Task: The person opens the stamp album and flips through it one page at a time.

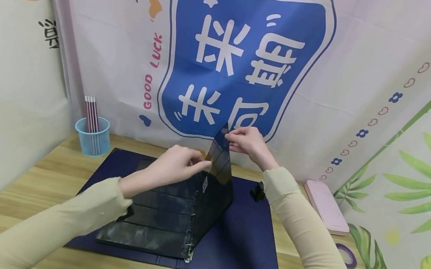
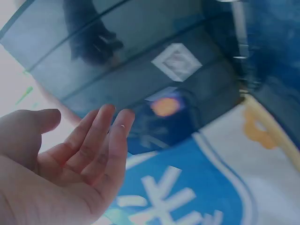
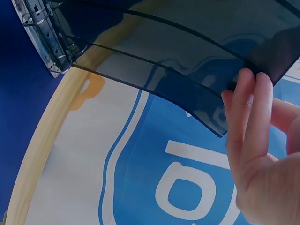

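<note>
A dark blue ring binder (image 1: 242, 250) lies spread out with black pocketed pages (image 1: 146, 231) on its left side. One dark see-through page (image 1: 221, 163) stands raised from the metal rings (image 3: 44, 44). My right hand (image 1: 249, 143) pinches that page near its top outer corner, thumb and fingers on either side in the right wrist view. My left hand (image 1: 175, 163) hovers close by the raised page, fingers loosely bent and holding nothing in the left wrist view. A small pale diamond-shaped piece (image 2: 177, 62), like a stamp, shows on the page; its print is blurred.
At the back left stands a blue cup (image 1: 92, 137) of striped pencils (image 1: 92, 114). To the right are a pink case (image 1: 327, 207) and a purple tape roll (image 1: 347, 256). A small black object (image 1: 258, 192) sits by the right sleeve. A printed curtain (image 1: 226, 61) hangs behind.
</note>
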Available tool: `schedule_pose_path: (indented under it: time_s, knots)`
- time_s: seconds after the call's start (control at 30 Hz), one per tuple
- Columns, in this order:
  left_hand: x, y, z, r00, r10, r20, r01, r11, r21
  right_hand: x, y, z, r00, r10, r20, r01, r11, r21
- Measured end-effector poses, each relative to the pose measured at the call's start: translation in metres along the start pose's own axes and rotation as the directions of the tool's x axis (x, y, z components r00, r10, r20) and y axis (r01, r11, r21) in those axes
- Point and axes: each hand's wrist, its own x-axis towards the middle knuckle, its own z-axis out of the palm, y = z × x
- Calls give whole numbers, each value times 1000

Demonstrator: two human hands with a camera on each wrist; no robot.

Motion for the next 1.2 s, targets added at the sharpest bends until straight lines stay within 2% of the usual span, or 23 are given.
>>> schedule_pose_path:
  time_s: [0.17,0.33,0.47,0.63,0.77,0.83,0.9,1.03,1.1,1.2]
  knots:
    - [23,26,-1,999,-16,42,16,1000,-12,1,-3,6,1000,-24,-15,23,1000,-14]
    - [30,38,0,994,-42,98,43,999,-7,2,-5,10,999,-39,-5,38,999,-23]
    - [30,41,0,991,-41,124,40,999,3,0,-4,11,999,-45,0,45,998,-37]
    - [26,37,-3,993,-60,98,59,998,13,-6,5,5,997,-69,29,70,997,-43]
    - [19,30,-9,995,-67,69,65,998,21,-11,27,-4,992,-93,88,98,994,-45]
    - [14,27,-13,996,-74,55,73,997,22,-14,45,-5,986,-117,115,128,988,-89]
    - [10,23,-17,995,-89,43,88,996,21,-18,67,-4,975,-168,147,193,965,-179]
    - [1,15,-24,993,-115,36,114,993,15,-28,114,2,944,-241,224,314,865,-391]
    - [-5,10,-27,991,-125,38,125,992,10,-32,137,7,930,-246,273,351,814,-462]
    - [-12,2,-32,988,-147,35,147,989,2,-37,167,15,919,-200,340,360,779,-514]
